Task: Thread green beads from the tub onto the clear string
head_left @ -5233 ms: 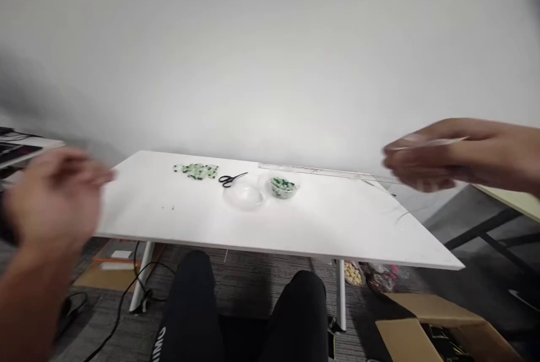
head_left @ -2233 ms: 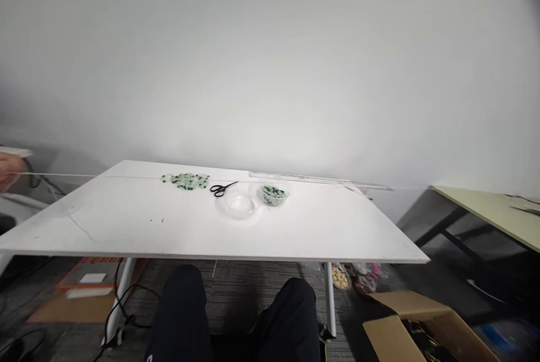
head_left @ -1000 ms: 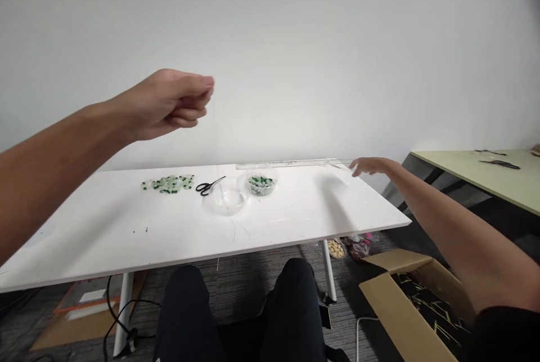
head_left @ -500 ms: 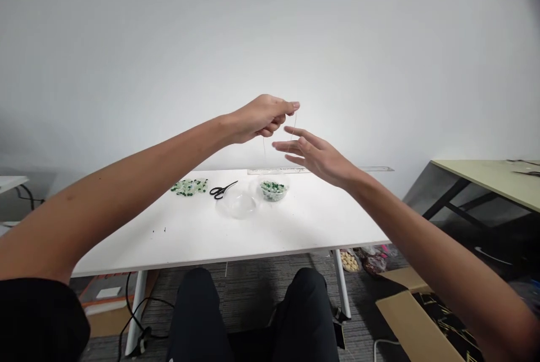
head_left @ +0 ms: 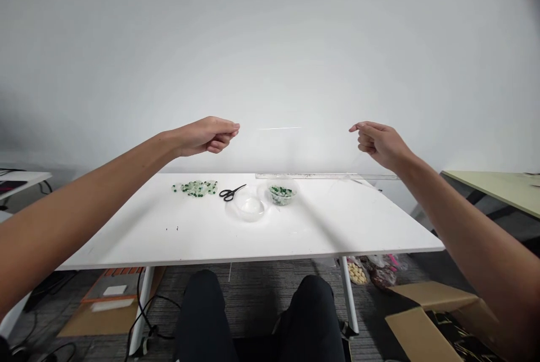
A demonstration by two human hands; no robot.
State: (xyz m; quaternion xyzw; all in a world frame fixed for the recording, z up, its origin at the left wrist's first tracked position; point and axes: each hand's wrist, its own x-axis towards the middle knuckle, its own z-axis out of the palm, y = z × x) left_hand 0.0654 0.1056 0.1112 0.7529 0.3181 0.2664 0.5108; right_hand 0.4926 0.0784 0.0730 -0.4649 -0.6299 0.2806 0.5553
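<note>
A thin clear thread [head_left: 279, 128] runs level in the air above the table, only its middle stretch catching the light. My left hand [head_left: 211, 135] pinches it on the left, thumb against forefinger, other fingers curled. On the right, my right hand [head_left: 377, 139] is closed in a pinch at the thread's other side. Below lie black scissors [head_left: 230, 193], a clear bowl [head_left: 252, 208] with nothing visible in it, and a second clear bowl [head_left: 282, 195] of green and pale beads. A loose spread of green and whitish beads [head_left: 197, 188] sits left of the scissors.
A clear ruler [head_left: 312, 176] lies along the back edge of the white table [head_left: 202, 246], close to the wall. An open cardboard box [head_left: 417, 334] stands on the floor at right, near bagged items [head_left: 382, 269]. Another table [head_left: 498, 188] is at far right.
My hands have moved wide apart, left hand to the left, right hand to the right. The right hand's spread fingers have closed, and the hanging thread is now stretched level between the hands.
</note>
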